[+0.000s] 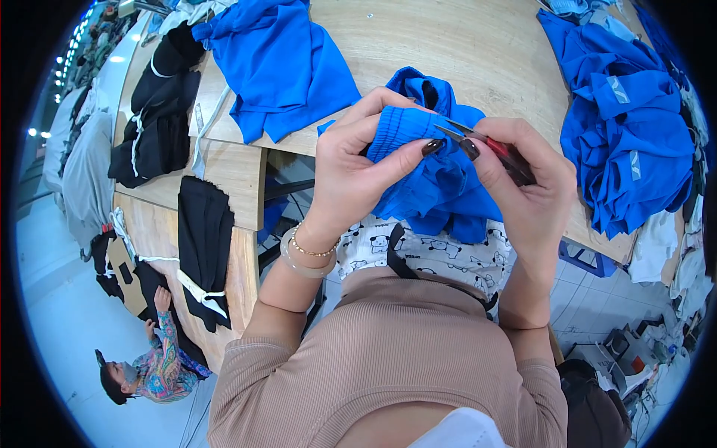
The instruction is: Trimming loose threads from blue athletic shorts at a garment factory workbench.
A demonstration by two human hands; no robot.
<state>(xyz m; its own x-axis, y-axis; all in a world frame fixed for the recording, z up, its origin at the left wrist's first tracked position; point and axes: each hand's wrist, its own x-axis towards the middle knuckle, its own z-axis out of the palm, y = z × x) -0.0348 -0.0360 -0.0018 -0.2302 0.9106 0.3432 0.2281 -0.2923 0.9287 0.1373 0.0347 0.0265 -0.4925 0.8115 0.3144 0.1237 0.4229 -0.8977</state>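
Observation:
My left hand [358,160] grips a bunched blue garment [441,187] at its gathered waistband, thumb pressed on the fabric. My right hand [523,187] holds small thread snips [489,145] with a red handle, the metal tips touching the waistband right beside my left thumb. Both hands are raised close to my chest above the edge of the wooden table [463,52]. The rest of the garment hangs down over a white printed cloth [426,254] at my lap.
A blue garment [276,67] lies spread on the table at left and a pile of blue garments [627,142] at right. Black garments [160,104] drape over lower tables on the left. Another person [149,366] sits on the floor at lower left.

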